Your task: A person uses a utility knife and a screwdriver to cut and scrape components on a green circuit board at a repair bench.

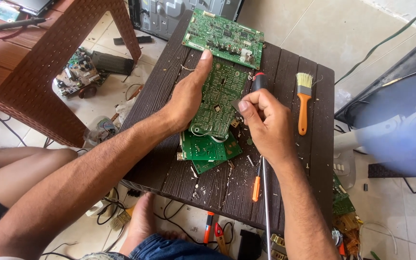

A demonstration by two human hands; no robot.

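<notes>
- The board [220, 96] lies flat on the dark table [285, 72], on top of a stack of other green boards [203, 149]; another board [225, 36] sits at the table's far edge.
- Left hand [186, 98] lies along the board's left edge, fingers straight and together, thumb out, pressing to steady it rather than gripping.
- Right hand [263, 123] is curled shut around a screwdriver [257, 83], its black-and-red handle sticking up past the knuckles; the tip is hidden at the board's right edge.
- Judged from the loose screws [249, 161] and debris on the table, dismantling looks well under way; this board is still being worked.
- The board's long axis runs away from the person, tilted slightly right at the far end.
- An orange brush [304, 103] and another screwdriver [256, 185] lie unused beside the right hand.
</notes>
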